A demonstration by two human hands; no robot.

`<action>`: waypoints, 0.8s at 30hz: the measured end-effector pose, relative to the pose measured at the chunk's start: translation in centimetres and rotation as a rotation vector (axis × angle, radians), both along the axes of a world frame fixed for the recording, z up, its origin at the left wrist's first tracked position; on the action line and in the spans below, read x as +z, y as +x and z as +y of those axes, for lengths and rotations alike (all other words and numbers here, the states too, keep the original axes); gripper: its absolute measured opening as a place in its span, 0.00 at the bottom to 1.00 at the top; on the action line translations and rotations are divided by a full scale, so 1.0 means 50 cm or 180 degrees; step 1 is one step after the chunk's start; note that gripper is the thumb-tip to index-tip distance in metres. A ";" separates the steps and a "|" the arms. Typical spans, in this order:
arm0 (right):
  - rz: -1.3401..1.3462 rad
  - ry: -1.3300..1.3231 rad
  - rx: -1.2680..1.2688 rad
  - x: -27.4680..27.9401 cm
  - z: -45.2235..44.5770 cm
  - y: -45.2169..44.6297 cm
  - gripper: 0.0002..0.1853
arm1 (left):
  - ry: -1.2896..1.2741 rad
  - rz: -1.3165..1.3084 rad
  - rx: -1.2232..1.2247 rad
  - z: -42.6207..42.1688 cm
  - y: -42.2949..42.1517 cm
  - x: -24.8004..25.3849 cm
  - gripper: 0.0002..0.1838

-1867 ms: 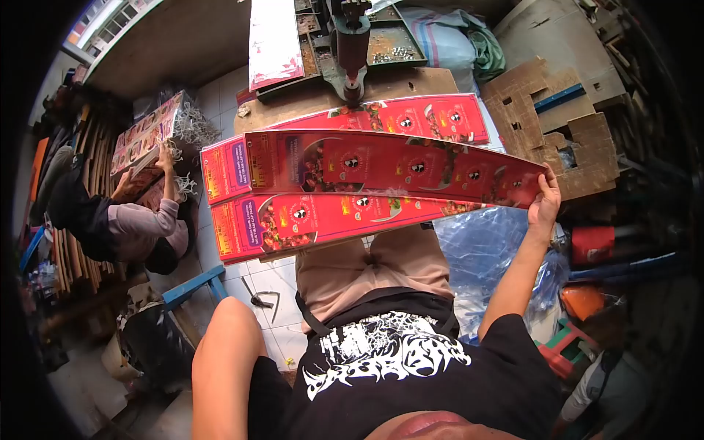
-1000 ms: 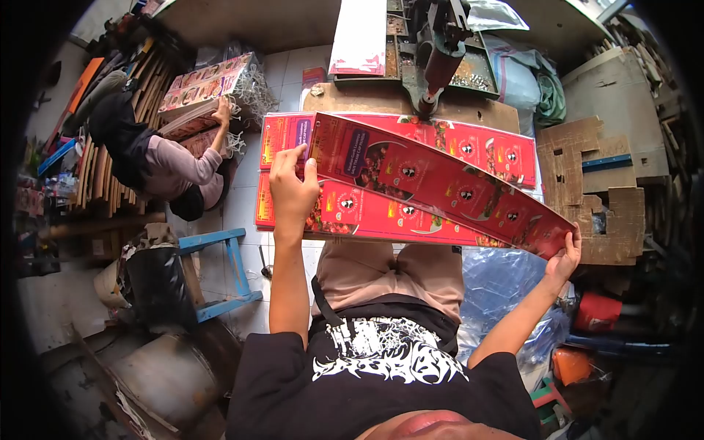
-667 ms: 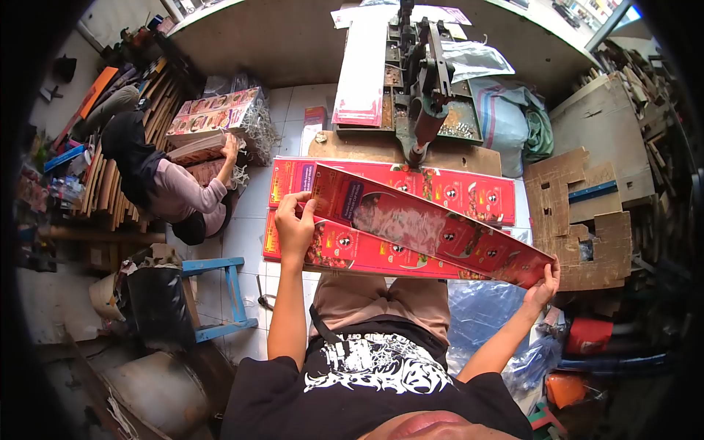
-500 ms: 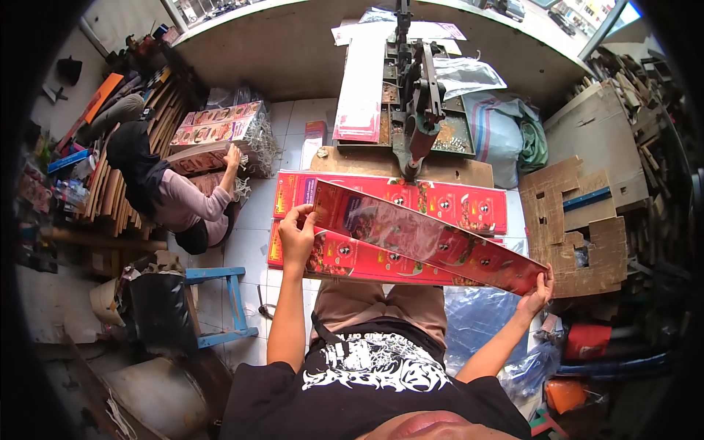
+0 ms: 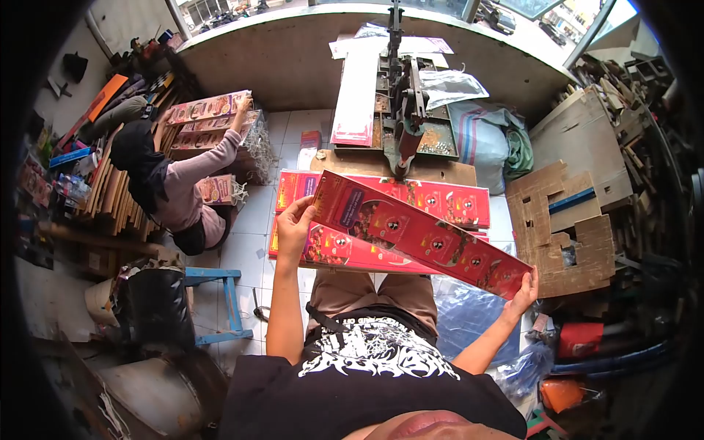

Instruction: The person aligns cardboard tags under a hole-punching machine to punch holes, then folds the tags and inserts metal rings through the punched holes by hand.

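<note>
A long red printed strip, showing food pictures, is held up aslant between my two hands. My left hand pinches its upper left end, and my right hand grips the lower right end. Beneath it lie more red printed strips in two groups, one behind the other, partly hidden by the held strip. Just behind them stands a dark lever press, its lower tip close over the rear strips.
A co-worker sits at left, lifting a printed strip over a stack. Pale sheets and trays of small metal parts flank the press. Cut brown boards lean at right; a blue stool frame stands lower left.
The strip in my hands has tipped so its printed face shows with less glare. The co-worker has raised a strip from the stack. The view has shifted slightly.
</note>
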State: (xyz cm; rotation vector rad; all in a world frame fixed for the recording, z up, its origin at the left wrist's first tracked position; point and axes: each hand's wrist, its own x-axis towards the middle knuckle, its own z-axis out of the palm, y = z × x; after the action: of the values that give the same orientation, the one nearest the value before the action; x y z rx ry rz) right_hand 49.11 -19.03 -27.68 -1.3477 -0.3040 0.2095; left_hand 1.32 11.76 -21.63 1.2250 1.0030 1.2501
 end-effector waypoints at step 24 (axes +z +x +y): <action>0.0885 -0.0192 -0.0003 0.076 -0.129 0.004 0.22 | -0.0151 -0.1823 -0.1170 -0.064 0.081 0.198 0.18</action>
State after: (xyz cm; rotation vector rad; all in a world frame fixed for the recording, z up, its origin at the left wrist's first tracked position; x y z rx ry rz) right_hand 49.32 -25.50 -23.86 -1.3589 -0.0638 0.4035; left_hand 5.37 8.56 -11.72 0.8828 0.3669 1.1743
